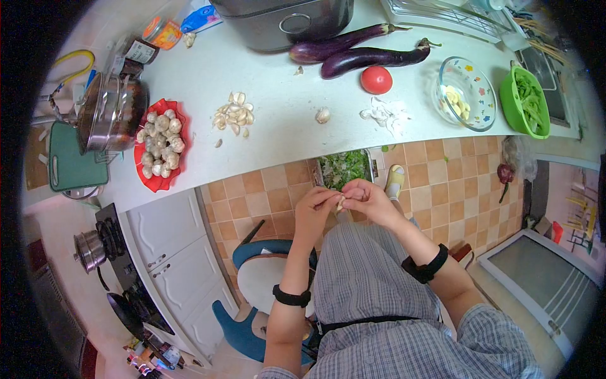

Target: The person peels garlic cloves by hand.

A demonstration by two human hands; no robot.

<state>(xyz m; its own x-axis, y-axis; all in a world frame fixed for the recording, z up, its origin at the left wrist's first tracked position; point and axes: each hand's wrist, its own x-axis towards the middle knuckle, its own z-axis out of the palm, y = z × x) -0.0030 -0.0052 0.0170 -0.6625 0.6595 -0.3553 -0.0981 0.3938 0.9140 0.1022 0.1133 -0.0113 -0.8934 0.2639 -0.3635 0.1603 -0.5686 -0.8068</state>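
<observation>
My left hand (pixel 318 208) and my right hand (pixel 368 201) meet over my lap, fingertips pinched together on a small garlic clove (pixel 341 203). The fingers partly cover the clove. On the counter ahead lie a pile of unpeeled garlic cloves (pixel 234 115), a single garlic piece (pixel 323 115) and a heap of white garlic skins (pixel 386 115). Whole garlic bulbs (pixel 161 142) fill a red scalloped plate (pixel 182 120) at the left. Pale peeled cloves (pixel 456 104) rest in a clear glass bowl (pixel 483 95) at the right.
Two eggplants (pixel 375 59) and a tomato (pixel 377 80) lie near a dark appliance (pixel 287 25). A green basket (pixel 535 129) holds leafy greens at the right. Below the counter edge, a container of green scraps (pixel 346 167) is on the tiled floor. A steel pot (pixel 113 114) stands left.
</observation>
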